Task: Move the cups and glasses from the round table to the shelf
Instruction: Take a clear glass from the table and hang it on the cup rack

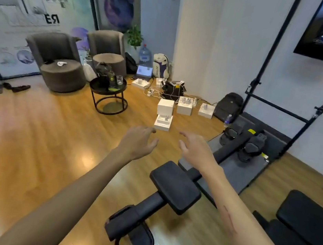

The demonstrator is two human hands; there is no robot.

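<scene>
A black round table (99, 90) stands across the room at the upper middle left. On it are a clear glass (119, 80), a darker glass or cup (111, 80) beside it, and a dark bag-like object (103, 69) behind them. My left hand (138, 140) and my right hand (195, 149) are stretched out in front of me over the wooden floor, both holding nothing, fingers spread. They are far from the table. No shelf is in sight.
Two grey armchairs (61, 62) sit behind the table. White boxes (165, 113), cables and backpacks (228, 106) lie on the floor ahead. A black rowing machine (174, 187) runs from below my hands to the right wall.
</scene>
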